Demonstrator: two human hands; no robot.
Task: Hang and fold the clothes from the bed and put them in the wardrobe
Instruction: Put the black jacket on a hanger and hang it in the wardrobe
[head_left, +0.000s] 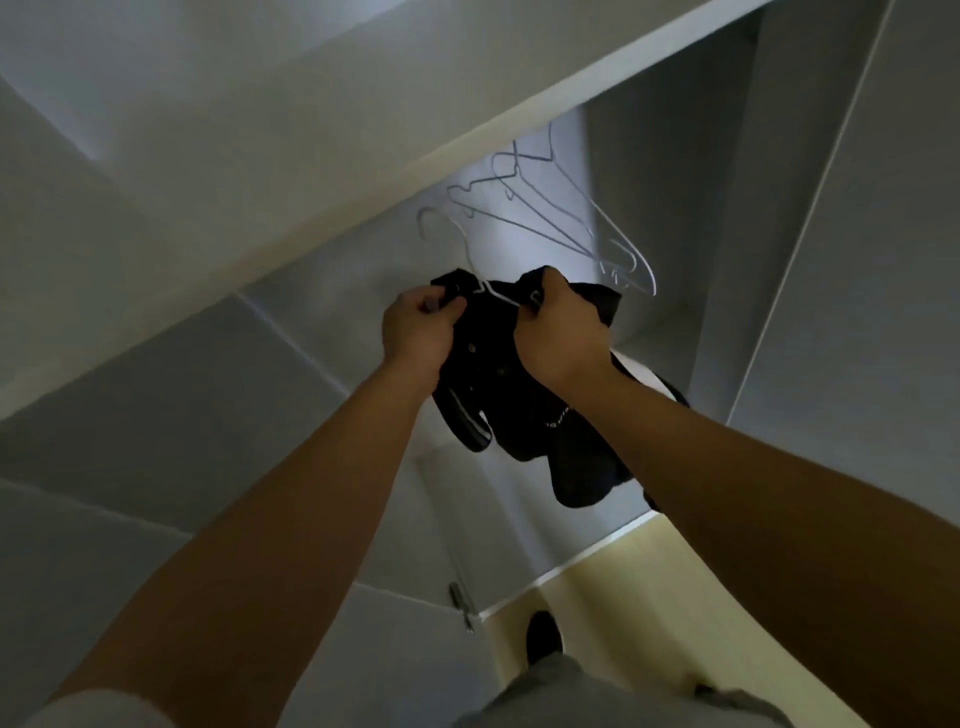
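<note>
Wardrobe: pale grey-white panels (156, 405) are filling the left and the top of the view, in dim light, with a shelf edge (519, 122) running slantwise above the open compartment
Hinge: a small metal hinge (460, 603) is sitting low on a panel edge, left of centre
Floor: a pale yellowish floor (623, 587) is showing at the lower right, with a dark shoe (543, 636) standing on it
Left hand: the left hand (415, 332) is pinching one shoulder of the dark garment, fingers curled round the cloth
White hanger: a thin white hanger (470, 260) is rising from between the two hands, its hook pointing up and left, touching no rail
Dark garment: a black garment (519, 405) is hanging bunched below both hands, in front of the open compartment; buttons and a pale stripe are showing on it
Right hand: the right hand (558, 332) is gripping the other shoulder of the cloth, fingers closed on it
Empty hangers: several bare white hangers (571, 218) are hanging inside, above and right of the hands
Writing: small white marks on the cloth are showing, too small to read
</note>
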